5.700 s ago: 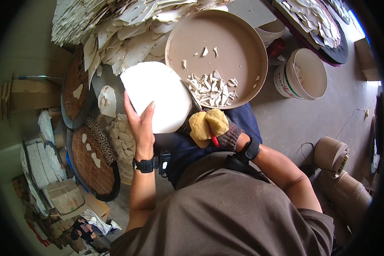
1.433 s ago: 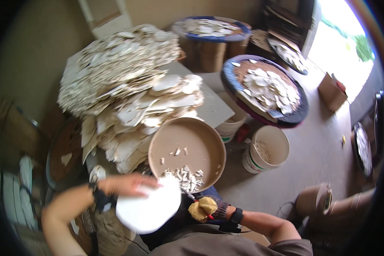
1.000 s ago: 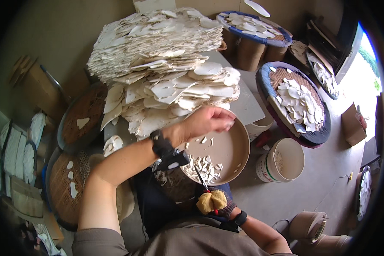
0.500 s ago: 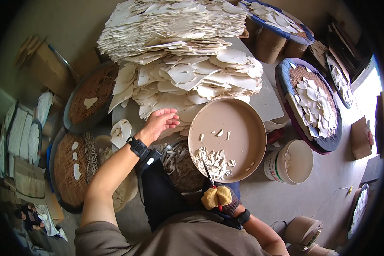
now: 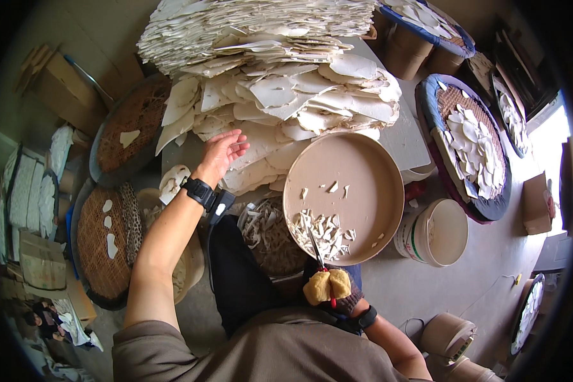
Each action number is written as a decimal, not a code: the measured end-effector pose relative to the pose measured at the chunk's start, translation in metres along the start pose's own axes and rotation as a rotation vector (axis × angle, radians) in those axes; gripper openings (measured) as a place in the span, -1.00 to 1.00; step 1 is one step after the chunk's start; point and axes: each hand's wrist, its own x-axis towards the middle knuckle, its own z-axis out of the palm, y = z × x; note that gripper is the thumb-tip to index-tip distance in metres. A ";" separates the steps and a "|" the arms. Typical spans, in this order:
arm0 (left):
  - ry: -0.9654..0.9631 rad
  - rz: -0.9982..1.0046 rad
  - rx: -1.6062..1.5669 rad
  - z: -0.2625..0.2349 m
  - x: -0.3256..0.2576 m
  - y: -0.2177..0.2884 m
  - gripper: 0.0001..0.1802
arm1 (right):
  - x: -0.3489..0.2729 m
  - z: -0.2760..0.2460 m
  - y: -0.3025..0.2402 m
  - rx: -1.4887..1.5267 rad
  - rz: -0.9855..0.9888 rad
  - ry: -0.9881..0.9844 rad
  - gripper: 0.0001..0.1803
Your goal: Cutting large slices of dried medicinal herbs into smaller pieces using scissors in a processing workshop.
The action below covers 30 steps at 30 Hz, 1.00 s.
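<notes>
In front of me rises a tall stack of thin, pale, irregular flat pieces (image 5: 286, 95). My left hand (image 5: 219, 154) is at its lower front edge, fingers loosely stretched, with nothing visible in them. My gloved right hand (image 5: 349, 299) is closed round scissors (image 5: 314, 243), whose handles are wrapped in yellow padding (image 5: 326, 286). The dark blades point up over the near rim of a round, shallow brown tub (image 5: 356, 175). Small white scraps (image 5: 325, 232) lie in a heap by the blades, with a few more scattered about. The padding hides most of the right fingers.
Woven round trays stand left (image 5: 99, 242) and right (image 5: 471, 146), the right one piled with white pieces. A white bucket (image 5: 433, 232) is right of the tub. Below the stack, a container holds shreds (image 5: 267, 235). At the far left, a person (image 5: 48, 321) is visible.
My view has shifted slightly. My left hand has moved a little up and left, still beside the stack. The right hand keeps the scissors over the tub's rim.
</notes>
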 end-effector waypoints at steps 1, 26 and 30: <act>0.002 -0.006 0.000 0.000 0.000 -0.001 -0.70 | 0.000 0.000 0.001 0.003 0.006 0.000 -0.73; 0.041 1.006 1.902 0.047 -0.009 -0.037 -0.82 | 0.001 0.005 -0.002 -0.131 -0.041 0.054 -0.71; -0.028 1.021 1.896 0.034 -0.035 -0.030 -0.81 | 0.000 0.002 0.015 -0.184 -0.019 0.027 -0.74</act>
